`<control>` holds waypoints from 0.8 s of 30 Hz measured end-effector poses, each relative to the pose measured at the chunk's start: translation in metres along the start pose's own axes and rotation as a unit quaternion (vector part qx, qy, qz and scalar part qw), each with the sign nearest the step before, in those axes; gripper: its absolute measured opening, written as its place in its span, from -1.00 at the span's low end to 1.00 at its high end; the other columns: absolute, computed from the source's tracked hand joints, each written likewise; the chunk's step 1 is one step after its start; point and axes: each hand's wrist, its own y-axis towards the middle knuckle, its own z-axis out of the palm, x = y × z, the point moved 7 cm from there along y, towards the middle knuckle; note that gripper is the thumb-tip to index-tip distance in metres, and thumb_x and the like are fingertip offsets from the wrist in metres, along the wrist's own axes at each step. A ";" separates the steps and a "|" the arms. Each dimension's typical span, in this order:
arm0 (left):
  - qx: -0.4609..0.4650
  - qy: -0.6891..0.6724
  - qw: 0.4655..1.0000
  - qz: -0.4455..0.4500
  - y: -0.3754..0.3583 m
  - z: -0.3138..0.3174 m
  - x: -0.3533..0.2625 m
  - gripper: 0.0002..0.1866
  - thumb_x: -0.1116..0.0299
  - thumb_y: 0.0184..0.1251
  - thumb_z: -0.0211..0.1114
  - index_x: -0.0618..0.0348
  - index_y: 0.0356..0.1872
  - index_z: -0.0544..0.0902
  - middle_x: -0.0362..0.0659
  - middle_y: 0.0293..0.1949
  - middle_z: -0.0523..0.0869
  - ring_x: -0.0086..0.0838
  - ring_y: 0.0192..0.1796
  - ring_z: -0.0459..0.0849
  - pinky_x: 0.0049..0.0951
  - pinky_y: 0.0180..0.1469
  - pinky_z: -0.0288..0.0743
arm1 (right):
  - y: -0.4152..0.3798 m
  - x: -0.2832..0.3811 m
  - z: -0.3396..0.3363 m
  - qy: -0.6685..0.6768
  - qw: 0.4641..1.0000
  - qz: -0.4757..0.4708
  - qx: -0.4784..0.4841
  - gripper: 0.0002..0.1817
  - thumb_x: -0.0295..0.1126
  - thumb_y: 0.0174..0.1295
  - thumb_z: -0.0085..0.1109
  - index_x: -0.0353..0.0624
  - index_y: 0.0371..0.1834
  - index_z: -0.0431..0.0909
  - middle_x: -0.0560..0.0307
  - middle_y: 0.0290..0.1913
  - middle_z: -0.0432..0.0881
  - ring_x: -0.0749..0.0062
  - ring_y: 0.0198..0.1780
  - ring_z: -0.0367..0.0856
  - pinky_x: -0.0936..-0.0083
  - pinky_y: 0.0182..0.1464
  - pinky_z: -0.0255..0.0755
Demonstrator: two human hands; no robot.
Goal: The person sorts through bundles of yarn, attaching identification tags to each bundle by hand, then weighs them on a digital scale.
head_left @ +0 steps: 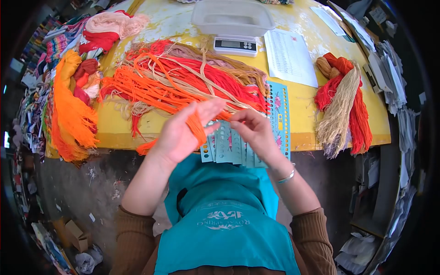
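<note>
My left hand (pixel 176 137) is palm up with its fingers stretched out to the right. A bundle of orange thread (pixel 196 129) crosses its palm and is held between the thumb and fingers. My right hand (pixel 260 137) pinches the same orange strands near their right end, thumb and forefinger together. Beneath and beyond both hands lies a heap of thread (pixel 178 73) in orange, red, beige and brown. Several light-blue thread cards (pixel 229 149) with punched holes and flower prints lie fanned under my hands at the table's front edge. An upright card (pixel 279 110) shows at their right.
The yellow table (pixel 300 123) carries a digital scale (pixel 235 45) with a clear plastic tub (pixel 233 20) on top. A printed sheet (pixel 289 57) lies beside it. Thread hanks (pixel 341 101) hang over the front edge at right, orange hanks (pixel 73 114) at left.
</note>
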 end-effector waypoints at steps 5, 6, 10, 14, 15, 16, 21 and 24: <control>0.035 0.068 0.996 0.040 -0.009 0.012 0.027 -0.31 0.03 0.53 -0.11 0.50 0.40 0.22 0.06 0.45 0.28 -0.28 0.47 0.25 -0.26 0.49 0.06 | -0.015 0.005 0.054 0.210 0.977 0.037 0.022 -0.85 -0.44 0.27 0.29 -0.20 -0.14 0.59 0.27 -0.31 0.65 0.76 -0.48 0.40 0.80 -0.47 0.22; 0.020 0.079 0.995 0.055 -0.011 0.011 0.027 -0.30 0.02 0.53 -0.11 0.52 0.39 0.21 0.07 0.45 0.27 -0.28 0.45 0.27 -0.26 0.49 0.07 | -0.017 0.002 0.056 0.210 0.977 0.037 0.023 -0.85 -0.44 0.27 0.29 -0.20 -0.14 0.59 0.27 -0.31 0.65 0.76 -0.48 0.40 0.80 -0.47 0.22; 0.006 0.066 0.997 0.040 -0.019 0.003 0.026 -0.33 0.04 0.52 -0.10 0.50 0.35 0.30 0.07 0.36 0.41 -0.29 0.37 0.39 -0.29 0.45 0.15 | -0.024 -0.006 0.059 0.326 0.943 0.070 0.006 -0.95 -0.47 0.33 0.18 -0.17 -0.21 0.54 0.21 -0.38 0.64 0.72 -0.57 0.38 0.78 -0.57 0.13; -0.003 0.017 0.999 0.035 -0.025 0.001 0.026 -0.41 0.06 0.50 -0.05 0.43 0.27 0.42 0.03 0.23 0.55 -0.33 0.21 0.52 -0.28 0.31 0.33 | -0.029 -0.003 0.051 0.379 0.923 0.062 -0.026 -0.97 -0.48 0.39 0.08 -0.15 -0.24 0.49 0.19 -0.47 0.60 0.72 -0.62 0.36 0.76 -0.62 0.08; -0.038 0.020 0.998 0.052 -0.026 0.002 0.024 -0.48 0.13 0.48 0.02 0.39 0.22 0.47 -0.01 0.14 0.59 -0.38 0.09 0.56 -0.31 0.19 0.40 | -0.030 -0.004 0.048 0.369 0.927 0.059 -0.043 -0.97 -0.48 0.39 0.08 -0.15 -0.24 0.49 0.21 -0.48 0.59 0.74 -0.63 0.34 0.76 -0.62 0.07; -0.072 0.024 0.995 0.069 -0.027 0.001 0.022 -0.55 0.19 0.46 0.10 0.35 0.18 0.52 -0.05 0.05 0.63 -0.43 -0.03 0.60 -0.35 0.08 0.48 | -0.031 -0.006 0.047 0.369 0.927 0.059 -0.043 -0.97 -0.48 0.39 0.08 -0.15 -0.24 0.49 0.21 -0.48 0.59 0.74 -0.63 0.34 0.76 -0.62 0.07; -0.127 0.133 0.977 0.109 -0.029 -0.007 0.024 -0.66 0.50 0.31 0.26 0.33 0.11 0.56 -0.22 -0.26 0.61 -0.62 -0.33 0.52 -0.56 -0.21 0.45 | -0.035 -0.005 0.046 0.282 0.959 0.023 -0.020 -0.96 -0.47 0.37 0.13 -0.16 -0.24 0.50 0.27 -0.53 0.56 0.80 -0.63 0.27 0.78 -0.61 0.06; -0.131 0.187 0.965 0.126 -0.029 -0.006 0.023 -0.67 0.50 0.32 0.27 0.30 0.11 0.58 -0.30 -0.33 0.59 -0.71 -0.41 0.44 -0.67 -0.34 0.36 | -0.035 -0.008 0.047 0.287 0.957 0.023 -0.024 -0.97 -0.48 0.37 0.14 -0.16 -0.24 0.50 0.27 -0.53 0.56 0.80 -0.63 0.27 0.77 -0.61 0.06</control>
